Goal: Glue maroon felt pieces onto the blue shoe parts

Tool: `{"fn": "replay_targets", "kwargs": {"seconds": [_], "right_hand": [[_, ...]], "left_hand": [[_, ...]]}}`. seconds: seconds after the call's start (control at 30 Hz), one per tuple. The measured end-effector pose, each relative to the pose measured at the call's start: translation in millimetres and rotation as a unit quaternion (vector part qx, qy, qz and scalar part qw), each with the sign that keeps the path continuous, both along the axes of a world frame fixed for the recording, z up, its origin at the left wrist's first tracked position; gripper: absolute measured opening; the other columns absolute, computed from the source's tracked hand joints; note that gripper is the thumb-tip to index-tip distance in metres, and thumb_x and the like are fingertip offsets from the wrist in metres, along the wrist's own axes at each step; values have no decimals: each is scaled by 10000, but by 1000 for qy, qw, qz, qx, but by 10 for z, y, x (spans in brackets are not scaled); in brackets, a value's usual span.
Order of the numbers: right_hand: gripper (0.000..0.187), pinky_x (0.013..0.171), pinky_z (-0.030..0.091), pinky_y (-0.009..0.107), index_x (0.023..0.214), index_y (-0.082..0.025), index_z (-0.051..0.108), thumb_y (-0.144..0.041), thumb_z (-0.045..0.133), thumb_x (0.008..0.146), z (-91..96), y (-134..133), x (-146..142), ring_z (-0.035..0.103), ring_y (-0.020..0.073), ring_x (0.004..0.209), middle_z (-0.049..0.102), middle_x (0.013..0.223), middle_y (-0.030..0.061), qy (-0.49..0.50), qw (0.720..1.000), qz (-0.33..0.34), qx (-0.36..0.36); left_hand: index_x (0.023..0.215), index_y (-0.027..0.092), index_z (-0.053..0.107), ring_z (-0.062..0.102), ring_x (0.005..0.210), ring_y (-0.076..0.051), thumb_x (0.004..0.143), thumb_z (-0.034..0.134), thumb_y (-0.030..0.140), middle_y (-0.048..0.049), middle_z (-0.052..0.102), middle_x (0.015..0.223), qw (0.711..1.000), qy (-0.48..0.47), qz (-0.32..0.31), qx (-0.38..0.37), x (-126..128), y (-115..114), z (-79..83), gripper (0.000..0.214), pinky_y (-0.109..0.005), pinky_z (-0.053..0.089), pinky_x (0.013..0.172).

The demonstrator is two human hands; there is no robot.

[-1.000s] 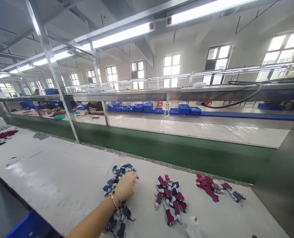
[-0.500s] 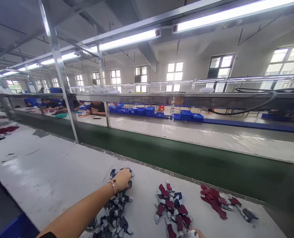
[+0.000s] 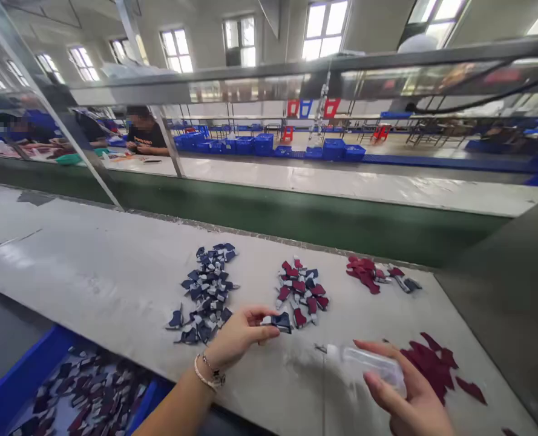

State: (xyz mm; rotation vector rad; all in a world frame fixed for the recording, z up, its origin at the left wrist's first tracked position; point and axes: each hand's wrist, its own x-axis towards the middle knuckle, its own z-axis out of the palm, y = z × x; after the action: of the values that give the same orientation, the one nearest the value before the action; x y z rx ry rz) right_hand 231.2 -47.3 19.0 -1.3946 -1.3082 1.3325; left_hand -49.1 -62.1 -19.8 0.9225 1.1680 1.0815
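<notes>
My left hand (image 3: 236,336) pinches a small navy-and-white fabric piece (image 3: 280,322) between thumb and fingers, just right of a loose pile of navy-and-white pieces (image 3: 207,290). My right hand (image 3: 407,390) grips a small clear plastic squeeze bottle (image 3: 368,363) with a thin nozzle pointing left. Beyond the held piece lies a heap of red-and-white pieces (image 3: 301,293). Red fabric cut-outs (image 3: 429,366) lie just right of my right hand, and a further red cluster (image 3: 366,272) sits farther back.
A blue crate (image 3: 28,378) holding mixed pieces stands below the bench's near edge at lower left. The pale workbench (image 3: 91,260) ends at a green panel (image 3: 269,215). Beyond it, a seated co-worker (image 3: 144,133) works at another bench, with stacked blue crates (image 3: 250,144) behind.
The view has tilted down and the navy pile now shows whole. My left hand has drawn one piece out to the right, and my right hand has picked up the bottle.
</notes>
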Motion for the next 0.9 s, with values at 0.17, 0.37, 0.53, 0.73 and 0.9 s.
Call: {"fn": "replay_targets", "kwargs": {"seconds": [0.17, 0.37, 0.53, 0.73, 0.9], "right_hand": [[525, 533, 415, 261, 911, -211, 691, -490, 918, 528, 73, -57, -21, 551, 172, 598, 647, 681, 4, 148, 984, 79, -52], [519, 425, 275, 239, 696, -252, 430, -661, 743, 623, 49, 41, -176, 282, 107, 460, 310, 518, -85, 247, 959, 131, -53], [425, 468, 309, 237, 759, -247, 512, -559, 789, 675, 156, -29, -208, 354, 111, 496, 472, 549, -53, 236, 960, 144, -54], [307, 533, 465, 236, 970, -284, 653, -382, 801, 720, 417, -308, -323, 569, 142, 618, 623, 767, -24, 49, 992, 113, -2], [163, 509, 488, 255, 841, -263, 648, -341, 751, 742, 503, -404, -442, 572, 140, 555, 587, 681, -40, -78, 986, 101, 110]], "left_hand": [[1108, 182, 643, 671, 929, -168, 729, 818, 539, -79, 701, 1007, 988, -144, 21, -46, 125, -141, -64, 549, -239, 502, 811], [1134, 218, 536, 718, 914, -156, 870, 728, 299, -81, 684, 1138, 960, -273, 3, -62, 170, -202, 85, 337, -221, 532, 771], [1066, 249, 423, 605, 715, -59, 711, 869, 182, 3, 627, 1032, 985, -167, -20, -34, 302, -273, 169, 573, -179, 477, 666], [946, 220, 438, 563, 693, -66, 720, 807, 171, 21, 557, 973, 998, 33, -48, 0, 492, -390, 325, 435, -192, 456, 621], [923, 199, 469, 501, 599, -74, 687, 805, 201, 16, 562, 841, 991, 84, -99, 12, 527, -414, 392, 411, -201, 394, 542]]}}
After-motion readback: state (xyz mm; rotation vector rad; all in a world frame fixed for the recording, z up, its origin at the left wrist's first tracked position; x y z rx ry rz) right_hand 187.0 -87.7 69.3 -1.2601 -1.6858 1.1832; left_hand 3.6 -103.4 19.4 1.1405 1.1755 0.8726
